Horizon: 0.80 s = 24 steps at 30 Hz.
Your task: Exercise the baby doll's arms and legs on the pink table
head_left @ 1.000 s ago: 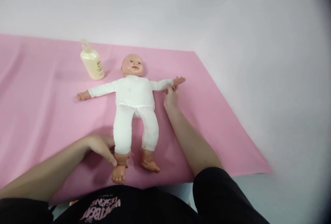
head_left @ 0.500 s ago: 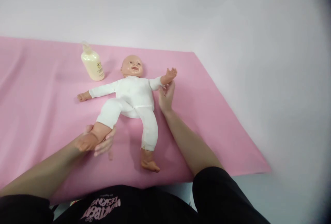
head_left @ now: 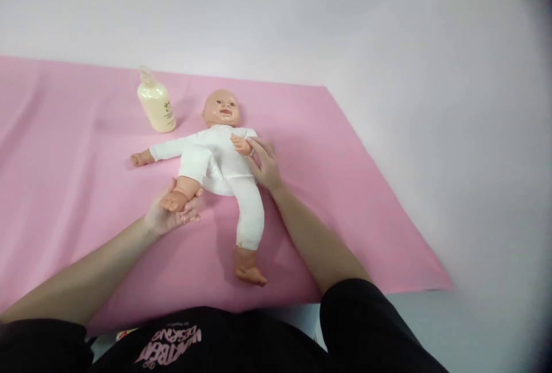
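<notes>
Hands (head_left: 266,166) on doll (head_left: 228,156), LH (head_left: 164,220) palm up

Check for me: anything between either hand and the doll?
Nothing visible. The left hand cups the foot of the doll on its bent leg; the right hand holds its folded-in arm near the wrist. The pump bottle stands by the head, clear of both.

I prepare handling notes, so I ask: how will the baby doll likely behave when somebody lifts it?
The doll probably flops at its hips: one leg is bent up, the other leg extended. Its shiny head looks smooth, perhaps slippery. Its moulded feet seem stiffer than the white legs.
</notes>
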{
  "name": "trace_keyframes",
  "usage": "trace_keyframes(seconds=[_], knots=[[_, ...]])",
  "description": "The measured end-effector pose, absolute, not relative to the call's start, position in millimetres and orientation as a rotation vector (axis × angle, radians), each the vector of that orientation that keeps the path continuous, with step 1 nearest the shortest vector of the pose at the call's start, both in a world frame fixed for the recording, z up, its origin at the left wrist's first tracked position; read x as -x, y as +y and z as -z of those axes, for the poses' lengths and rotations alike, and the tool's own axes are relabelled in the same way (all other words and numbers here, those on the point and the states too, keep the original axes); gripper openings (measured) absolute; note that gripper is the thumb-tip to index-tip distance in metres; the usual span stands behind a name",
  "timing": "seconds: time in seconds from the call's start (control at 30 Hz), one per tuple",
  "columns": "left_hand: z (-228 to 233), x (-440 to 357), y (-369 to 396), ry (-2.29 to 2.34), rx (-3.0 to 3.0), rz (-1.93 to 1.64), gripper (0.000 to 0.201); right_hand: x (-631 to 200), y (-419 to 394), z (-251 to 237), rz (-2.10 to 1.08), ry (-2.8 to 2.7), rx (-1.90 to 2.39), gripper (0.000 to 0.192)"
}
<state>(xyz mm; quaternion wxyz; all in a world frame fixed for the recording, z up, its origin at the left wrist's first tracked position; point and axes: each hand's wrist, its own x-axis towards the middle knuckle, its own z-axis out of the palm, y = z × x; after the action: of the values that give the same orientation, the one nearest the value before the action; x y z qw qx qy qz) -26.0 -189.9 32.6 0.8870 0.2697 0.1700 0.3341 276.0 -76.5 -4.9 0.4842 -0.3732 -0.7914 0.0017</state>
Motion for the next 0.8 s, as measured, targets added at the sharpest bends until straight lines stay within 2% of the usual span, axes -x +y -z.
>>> trace_keyframes(seconds=[0.17,0.33,0.43,0.57,0.7,0.8], knots=[[-28.1,18.9,-187.8,0.433,-0.582,-0.685,0.054,-271.1,-78.8,1.2,0.060,-2.032,0.851,0.040],[-16.2,21.2,-190.4,0.426,-0.598,-0.620,0.056,-269.5,-80.6,1.7,-0.027,-2.025,0.867,0.040],[-9.0,25.8,-193.9,0.288,-0.685,-0.462,0.061,-271.4,-78.1,5.8,-0.147,-1.862,0.881,0.043],[-11.9,29.9,-195.8,0.056,-0.858,-0.150,0.063,-274.9,-68.1,11.7,-0.385,-1.502,0.944,0.056],[-25.0,29.1,-195.5,0.052,-0.893,0.048,0.065,-281.9,-57.4,13.8,-0.517,-1.186,0.937,0.065],[-30.0,27.3,-196.3,0.118,-1.034,0.097,0.057,-290.1,-51.6,17.8,-0.632,-0.999,0.968,0.065]])
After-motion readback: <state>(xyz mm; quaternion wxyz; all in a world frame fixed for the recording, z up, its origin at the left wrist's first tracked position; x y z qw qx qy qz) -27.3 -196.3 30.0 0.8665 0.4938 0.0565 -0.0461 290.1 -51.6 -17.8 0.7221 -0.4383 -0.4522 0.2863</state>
